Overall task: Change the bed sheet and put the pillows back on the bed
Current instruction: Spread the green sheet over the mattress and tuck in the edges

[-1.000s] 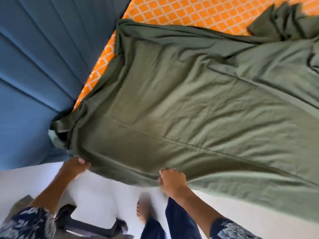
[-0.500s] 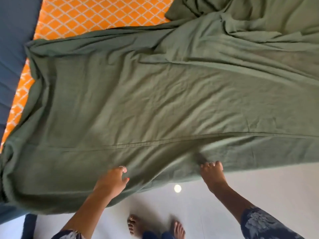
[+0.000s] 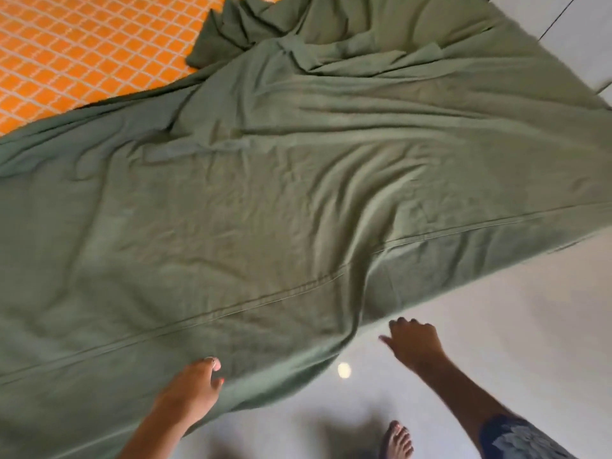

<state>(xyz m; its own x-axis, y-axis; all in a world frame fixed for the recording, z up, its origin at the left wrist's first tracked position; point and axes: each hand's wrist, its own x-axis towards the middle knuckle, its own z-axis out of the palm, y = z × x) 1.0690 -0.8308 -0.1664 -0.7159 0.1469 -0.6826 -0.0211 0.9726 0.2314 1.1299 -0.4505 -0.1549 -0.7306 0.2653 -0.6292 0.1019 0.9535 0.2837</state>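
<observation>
The orange mattress (image 3: 82, 51) is part bare, so the green sheet (image 3: 298, 193) is only partly spread; it drapes over the near edge, bunched at the far side. The left hand (image 3: 195, 389) holds its hanging border, seemingly to pull it straight. The right hand (image 3: 414, 342) hovers beside it, fingers loosely bent, holding nothing

text: none legible | labels: none | brands: none | numbers: none | signs: none | view: head camera shows no writing
</observation>
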